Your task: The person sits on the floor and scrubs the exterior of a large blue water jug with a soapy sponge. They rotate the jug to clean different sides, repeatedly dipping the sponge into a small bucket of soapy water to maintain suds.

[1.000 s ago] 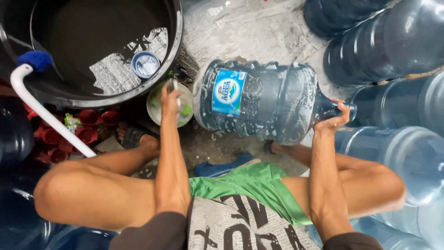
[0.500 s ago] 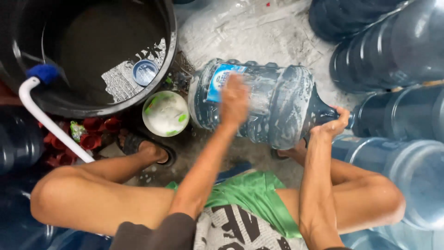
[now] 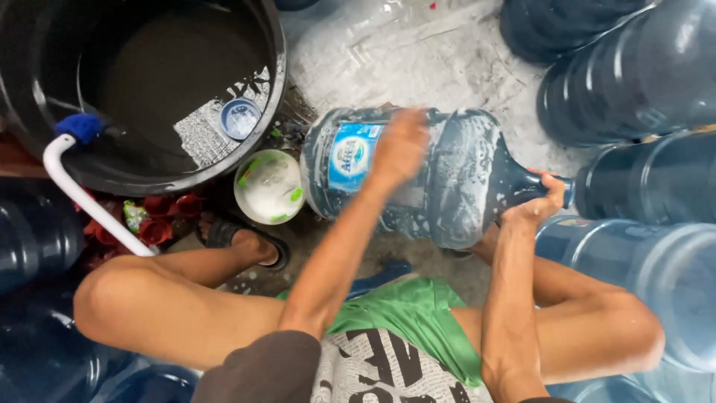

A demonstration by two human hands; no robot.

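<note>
While the large water jug (image 3: pixel 440 175) lies on its side on the wet concrete floor (image 3: pixel 418 60), the head view shows the person squatting over it, knees spread to either side so the bottle sits between them within easy reach. The right hand (image 3: pixel 531 209) is clenched around the jug's neck, which points to the right; that grip seems meant to pin the round body so it does not roll. The left hand (image 3: pixel 401 145) lies on top of the jug, beside its blue and white label, and is blurred with motion; whether its fingers clasp a sponge or cloth or simply press flat I cannot tell. Foam streaks the jug's wall, thickest toward the shoulder, which suggests it is laid flat so its whole side can be rubbed. Just left of the jug's base stands a small round bowl (image 3: pixel 268 186) of soapy water with green bits at its rim, placed close enough for the left hand to dip into. Beyond it a big black tub (image 3: pixel 272 89) holds dark water with a small blue lid (image 3: pixel 240 118) floating in it, and a white pipe (image 3: pixel 89 205) with a blue end hangs over its edge. More blue jugs (image 3: pixel 641 82) crowd the right side, apart from the one being held. A sandalled foot (image 3: pixel 242 239) rests near the bowl.
</note>
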